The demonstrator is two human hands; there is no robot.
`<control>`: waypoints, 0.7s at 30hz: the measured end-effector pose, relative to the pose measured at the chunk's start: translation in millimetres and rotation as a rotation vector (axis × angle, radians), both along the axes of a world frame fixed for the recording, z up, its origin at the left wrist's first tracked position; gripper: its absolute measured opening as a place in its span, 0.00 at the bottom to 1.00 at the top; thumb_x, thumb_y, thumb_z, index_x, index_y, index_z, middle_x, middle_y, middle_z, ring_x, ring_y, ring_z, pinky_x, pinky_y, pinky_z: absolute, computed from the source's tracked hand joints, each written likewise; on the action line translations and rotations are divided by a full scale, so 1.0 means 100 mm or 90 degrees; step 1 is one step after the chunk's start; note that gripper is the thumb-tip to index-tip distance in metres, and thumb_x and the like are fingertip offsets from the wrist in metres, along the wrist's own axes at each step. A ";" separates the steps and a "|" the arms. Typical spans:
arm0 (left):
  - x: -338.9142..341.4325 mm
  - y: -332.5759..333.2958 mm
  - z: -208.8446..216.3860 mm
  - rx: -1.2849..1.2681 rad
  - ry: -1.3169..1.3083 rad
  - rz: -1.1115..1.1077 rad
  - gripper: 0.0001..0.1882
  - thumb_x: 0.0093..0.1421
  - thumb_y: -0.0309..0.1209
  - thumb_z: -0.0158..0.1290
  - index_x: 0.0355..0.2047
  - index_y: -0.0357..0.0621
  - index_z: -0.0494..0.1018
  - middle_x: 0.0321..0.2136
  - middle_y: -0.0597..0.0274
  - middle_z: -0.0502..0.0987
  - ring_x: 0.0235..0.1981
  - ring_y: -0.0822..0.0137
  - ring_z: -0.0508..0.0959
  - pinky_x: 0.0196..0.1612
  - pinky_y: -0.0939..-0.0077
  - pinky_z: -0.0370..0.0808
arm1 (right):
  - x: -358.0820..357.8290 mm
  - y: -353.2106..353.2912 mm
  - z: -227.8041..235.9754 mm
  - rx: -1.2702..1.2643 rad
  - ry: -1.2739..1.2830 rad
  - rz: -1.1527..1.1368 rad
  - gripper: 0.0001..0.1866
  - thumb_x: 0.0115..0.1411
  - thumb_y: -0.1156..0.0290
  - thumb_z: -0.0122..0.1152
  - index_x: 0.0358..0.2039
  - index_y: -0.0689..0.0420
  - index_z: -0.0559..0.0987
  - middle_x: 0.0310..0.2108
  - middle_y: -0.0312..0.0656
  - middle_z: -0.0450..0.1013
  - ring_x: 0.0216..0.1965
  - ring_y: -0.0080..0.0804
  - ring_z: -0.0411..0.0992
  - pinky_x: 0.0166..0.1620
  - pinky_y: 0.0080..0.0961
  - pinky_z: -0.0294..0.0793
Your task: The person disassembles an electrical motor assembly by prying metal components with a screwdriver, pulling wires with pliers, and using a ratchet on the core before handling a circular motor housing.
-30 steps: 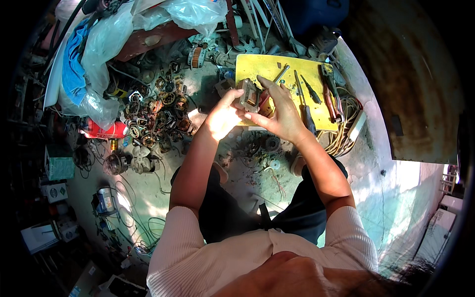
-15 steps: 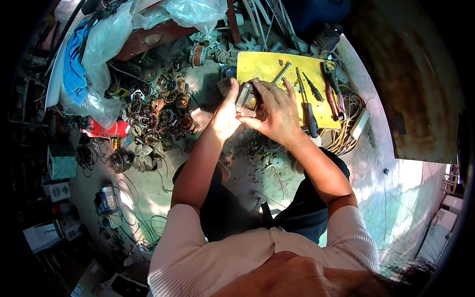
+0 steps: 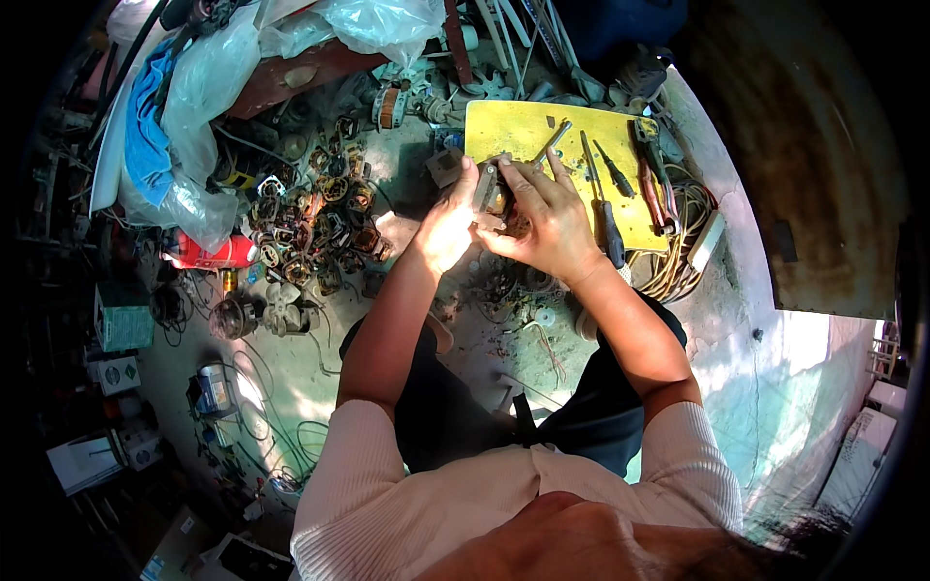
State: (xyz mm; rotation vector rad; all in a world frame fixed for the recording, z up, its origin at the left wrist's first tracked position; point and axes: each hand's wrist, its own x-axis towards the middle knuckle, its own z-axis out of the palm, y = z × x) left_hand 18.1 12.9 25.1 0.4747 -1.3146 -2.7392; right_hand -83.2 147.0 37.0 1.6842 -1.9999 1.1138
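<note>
Between my hands, at the near left edge of a yellow board [image 3: 513,118], is a small motor [image 3: 495,200] with a dull metal casing and a coppery inside. My left hand [image 3: 448,230] is closed against its left side, thumb pointing up. My right hand [image 3: 550,215] wraps its right side with bent fingers and thumb, hiding much of it. On the board lie a metal rod-like tool [image 3: 555,141], a long dark-handled screwdriver [image 3: 609,232], a shorter black screwdriver [image 3: 614,174] and red-handled pliers [image 3: 649,184]. A grey block-like part [image 3: 444,168] sits left of the motor.
Left of my hands lies a heap of copper-wound motor parts [image 3: 315,213]. A red bottle-like container [image 3: 208,252] and loose cables [image 3: 266,426] are farther left. Coiled wires [image 3: 668,281] lie beside the board's right edge. A rusty panel [image 3: 823,174] stands at right.
Both hands have shifted slightly to the right with the motor, which now looks turned so that less of its face shows. More of the grey block shows beside my left thumb.
</note>
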 end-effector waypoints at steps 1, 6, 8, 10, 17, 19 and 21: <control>-0.01 0.01 0.00 -0.003 0.006 0.006 0.39 0.66 0.61 0.29 0.63 0.40 0.57 0.56 0.52 0.69 0.55 0.60 0.72 0.56 0.65 0.72 | -0.02 0.00 -0.01 -0.005 -0.001 0.006 0.40 0.41 0.54 0.72 0.51 0.65 0.72 0.45 0.50 0.75 0.43 0.42 0.76 0.62 0.54 0.59; -0.03 0.07 0.04 0.062 -0.009 0.048 0.38 0.67 0.60 0.28 0.63 0.41 0.57 0.54 0.52 0.71 0.52 0.60 0.75 0.53 0.65 0.74 | -0.05 0.01 -0.03 0.032 -0.071 0.022 0.47 0.39 0.50 0.74 0.58 0.61 0.68 0.49 0.50 0.72 0.49 0.44 0.73 0.64 0.58 0.51; 0.00 0.03 0.08 0.107 0.006 0.052 0.37 0.67 0.60 0.28 0.63 0.43 0.57 0.51 0.51 0.73 0.47 0.59 0.77 0.50 0.65 0.76 | -0.01 0.00 0.07 0.076 -0.158 0.020 0.52 0.37 0.47 0.75 0.61 0.57 0.64 0.52 0.50 0.70 0.54 0.45 0.69 0.65 0.60 0.46; 0.00 -0.04 0.05 0.179 0.029 0.058 0.37 0.66 0.61 0.29 0.64 0.48 0.56 0.44 0.50 0.76 0.38 0.59 0.80 0.41 0.66 0.79 | -0.03 0.01 0.08 0.067 -0.217 -0.013 0.56 0.36 0.45 0.75 0.63 0.56 0.62 0.55 0.49 0.67 0.57 0.47 0.66 0.65 0.61 0.43; 0.04 -0.20 -0.03 0.193 0.113 0.008 0.40 0.64 0.65 0.29 0.66 0.51 0.54 0.39 0.49 0.77 0.32 0.60 0.79 0.37 0.67 0.78 | -0.08 0.05 0.05 0.054 -0.159 -0.033 0.52 0.36 0.42 0.74 0.60 0.53 0.67 0.55 0.45 0.67 0.58 0.46 0.63 0.64 0.61 0.42; 0.06 -0.22 -0.02 0.210 0.137 0.000 0.41 0.64 0.65 0.30 0.66 0.51 0.53 0.39 0.48 0.77 0.32 0.59 0.79 0.36 0.67 0.78 | -0.05 0.05 0.04 0.048 -0.125 -0.021 0.49 0.38 0.42 0.73 0.59 0.52 0.68 0.55 0.44 0.67 0.57 0.45 0.64 0.64 0.62 0.41; 0.07 -0.23 -0.02 0.228 0.158 -0.007 0.41 0.64 0.65 0.30 0.67 0.50 0.52 0.39 0.47 0.77 0.32 0.59 0.79 0.36 0.66 0.78 | -0.01 0.04 0.05 0.045 -0.096 -0.018 0.45 0.41 0.44 0.71 0.58 0.51 0.68 0.54 0.43 0.67 0.55 0.44 0.65 0.63 0.62 0.41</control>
